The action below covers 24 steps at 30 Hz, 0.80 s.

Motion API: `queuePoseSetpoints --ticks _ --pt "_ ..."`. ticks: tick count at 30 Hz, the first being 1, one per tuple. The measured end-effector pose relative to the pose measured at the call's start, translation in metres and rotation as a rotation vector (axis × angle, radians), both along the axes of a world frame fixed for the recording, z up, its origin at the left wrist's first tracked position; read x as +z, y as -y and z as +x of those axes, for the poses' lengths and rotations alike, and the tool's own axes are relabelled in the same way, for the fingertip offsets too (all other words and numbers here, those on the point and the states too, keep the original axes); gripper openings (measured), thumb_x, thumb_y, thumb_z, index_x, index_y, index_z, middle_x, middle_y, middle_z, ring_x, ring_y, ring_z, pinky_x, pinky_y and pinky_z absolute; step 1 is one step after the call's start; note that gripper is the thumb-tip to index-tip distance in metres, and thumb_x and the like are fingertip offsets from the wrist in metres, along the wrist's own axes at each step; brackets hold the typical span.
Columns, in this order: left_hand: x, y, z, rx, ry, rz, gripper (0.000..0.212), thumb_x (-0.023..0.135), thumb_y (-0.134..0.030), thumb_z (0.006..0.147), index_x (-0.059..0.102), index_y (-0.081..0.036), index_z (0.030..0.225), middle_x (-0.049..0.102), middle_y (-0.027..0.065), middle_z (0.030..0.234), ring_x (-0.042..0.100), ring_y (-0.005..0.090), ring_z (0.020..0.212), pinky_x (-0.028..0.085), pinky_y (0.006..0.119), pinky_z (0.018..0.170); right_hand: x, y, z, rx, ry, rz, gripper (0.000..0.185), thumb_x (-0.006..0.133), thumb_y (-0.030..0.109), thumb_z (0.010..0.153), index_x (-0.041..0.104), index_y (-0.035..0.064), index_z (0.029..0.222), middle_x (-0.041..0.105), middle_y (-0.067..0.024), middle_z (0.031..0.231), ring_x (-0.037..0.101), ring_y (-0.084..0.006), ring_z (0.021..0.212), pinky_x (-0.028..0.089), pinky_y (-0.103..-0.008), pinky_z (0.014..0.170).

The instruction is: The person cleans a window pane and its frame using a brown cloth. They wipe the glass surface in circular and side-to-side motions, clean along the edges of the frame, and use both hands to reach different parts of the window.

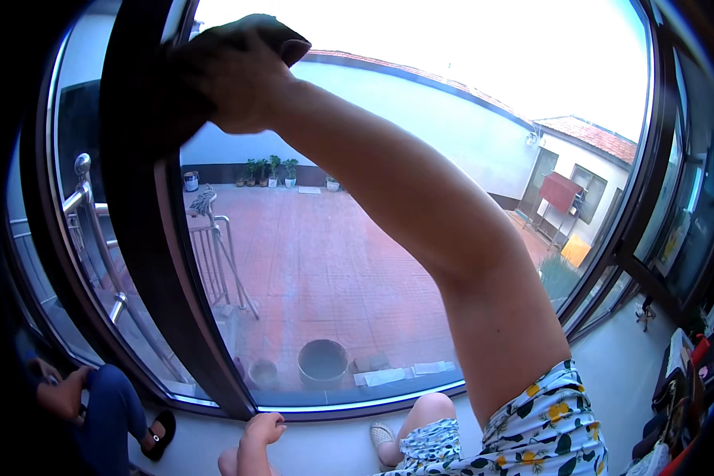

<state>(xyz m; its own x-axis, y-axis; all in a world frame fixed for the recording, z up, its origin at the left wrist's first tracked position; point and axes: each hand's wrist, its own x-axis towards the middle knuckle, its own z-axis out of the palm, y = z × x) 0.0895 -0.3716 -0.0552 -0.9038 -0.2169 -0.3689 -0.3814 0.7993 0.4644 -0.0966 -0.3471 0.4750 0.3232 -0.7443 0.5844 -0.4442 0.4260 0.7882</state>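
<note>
My right arm reaches up and across the large glass pane [345,268] towards the upper left. My right hand [244,83] presses a dark cloth [268,33] against the dark upright window frame [134,196]. Shadow hides most of the fingers and part of the cloth. Low down, close to the bottom of that upright, is my left hand [266,427], its fingers curled in and nothing visible in them.
At lower left sits another person in jeans [116,398], wearing a black shoe [162,434]. Piled items [672,392] line the right side. Beyond the glass are a large bucket [322,362], a metal railing [211,256], a mop head [203,201] and several potted plants [273,172].
</note>
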Motion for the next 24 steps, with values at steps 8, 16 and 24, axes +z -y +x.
queuePoseSetpoints --ticks 8,16,24 --pt "-0.002 0.005 0.012 -0.012 0.0 -0.051 0.032 0.066 -0.028 0.079 0.064 -0.01 0.106 0.067 0.0104 0.097 0.062 0.027 0.093 0.048 0.037 0.084 0.063 -0.237 -0.156 0.036 -0.182 -0.582 0.04 0.058 0.02 0.081 0.054 0.0127 0.12 0.059 -0.0134 0.112 0.055 -0.0282 0.106 0.039 -0.0451 0.095" --pt "0.003 -0.016 0.024 -0.053 -0.01 -0.038 0.032 0.066 -0.029 0.079 0.064 -0.012 0.107 0.067 0.0105 0.099 0.062 0.0276 0.095 0.048 0.036 0.085 0.007 -0.392 -0.218 -0.224 -0.195 -1.141 0.03 0.047 0.03 0.089 0.059 0.0056 0.103 0.055 -0.0118 0.116 0.052 -0.0279 0.103 0.035 -0.0389 0.096" --pt "-0.003 -0.007 0.026 -0.087 0.045 -0.076 0.034 0.066 -0.031 0.079 0.064 -0.012 0.107 0.065 0.0124 0.104 0.061 0.0288 0.098 0.046 0.037 0.088 -0.054 -0.177 -0.107 0.437 0.174 -0.755 0.048 0.057 0.034 0.083 0.049 0.0014 0.118 0.055 -0.0123 0.112 0.053 -0.0277 0.106 0.04 -0.0458 0.093"
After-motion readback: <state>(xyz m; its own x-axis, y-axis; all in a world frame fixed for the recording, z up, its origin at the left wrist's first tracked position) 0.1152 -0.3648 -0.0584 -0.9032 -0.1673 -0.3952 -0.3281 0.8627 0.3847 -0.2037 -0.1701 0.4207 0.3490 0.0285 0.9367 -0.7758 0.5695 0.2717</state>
